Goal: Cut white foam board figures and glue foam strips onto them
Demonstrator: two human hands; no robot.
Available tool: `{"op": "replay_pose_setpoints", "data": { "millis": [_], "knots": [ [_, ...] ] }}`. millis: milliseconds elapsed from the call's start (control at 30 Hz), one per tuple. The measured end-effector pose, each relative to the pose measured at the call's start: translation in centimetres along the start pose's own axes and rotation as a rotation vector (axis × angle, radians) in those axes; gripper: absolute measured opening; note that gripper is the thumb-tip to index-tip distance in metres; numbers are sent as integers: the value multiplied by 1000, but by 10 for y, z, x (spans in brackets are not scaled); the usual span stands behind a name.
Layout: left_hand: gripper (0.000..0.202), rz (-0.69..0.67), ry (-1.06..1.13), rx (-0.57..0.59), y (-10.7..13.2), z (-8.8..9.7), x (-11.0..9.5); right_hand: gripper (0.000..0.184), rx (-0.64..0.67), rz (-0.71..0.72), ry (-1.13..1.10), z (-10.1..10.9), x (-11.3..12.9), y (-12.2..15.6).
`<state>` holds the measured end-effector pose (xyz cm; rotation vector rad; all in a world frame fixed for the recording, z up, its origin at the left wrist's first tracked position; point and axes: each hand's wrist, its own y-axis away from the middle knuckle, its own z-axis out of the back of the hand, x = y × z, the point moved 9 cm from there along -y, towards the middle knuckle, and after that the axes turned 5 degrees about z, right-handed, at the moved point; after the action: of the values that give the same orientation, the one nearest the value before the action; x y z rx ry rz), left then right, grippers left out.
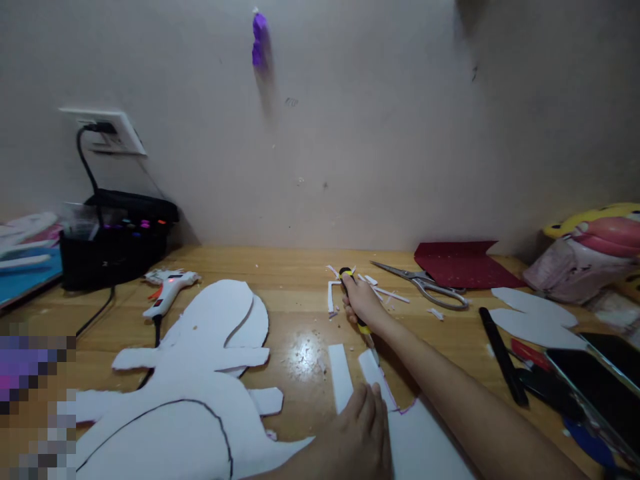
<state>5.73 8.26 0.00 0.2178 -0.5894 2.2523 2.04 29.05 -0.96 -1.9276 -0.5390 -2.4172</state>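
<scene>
My right hand point(363, 300) is wrapped round a yellow and black utility knife point(364, 327). Its blade points back toward me, by the edge of a white foam board strip point(373, 370) that carries a purple line. Fingers stretched out, my left hand point(363, 420) lies flat on the white board and presses it down. A second white strip point(341, 373) extends from beside the left fingers. To the left lies a large white cut-out figure point(193, 373) with a black curved line drawn on it. White offcuts point(331, 297) are scattered round the right hand.
A glue gun point(170, 293) with a lit red light rests at the left, near a black pouch point(117, 247). Scissors point(425, 283) and dark red paper point(463, 263) lie at the back right. A black marker point(503, 357), white oval pieces point(533, 317) and phones point(595, 387) are farther right.
</scene>
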Motion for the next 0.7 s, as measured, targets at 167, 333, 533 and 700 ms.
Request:
{"op": "replay_pose_setpoints", "data": {
  "millis": [167, 333, 533, 700],
  "knots": [
    [39, 7, -8, 18, 3, 5, 4, 39, -17, 20, 35, 0, 3, -14],
    [35, 6, -33, -49, 6, -8, -1, 42, -103, 143, 141, 7, 32, -37],
    [34, -1, -6, 20, 5, -13, 3, 32, -120, 413, 428, 35, 78, -16],
    [46, -20, 106, 70, 5, 12, 17, 45, 49, 520, 720, 55, 60, 28]
  ]
}}
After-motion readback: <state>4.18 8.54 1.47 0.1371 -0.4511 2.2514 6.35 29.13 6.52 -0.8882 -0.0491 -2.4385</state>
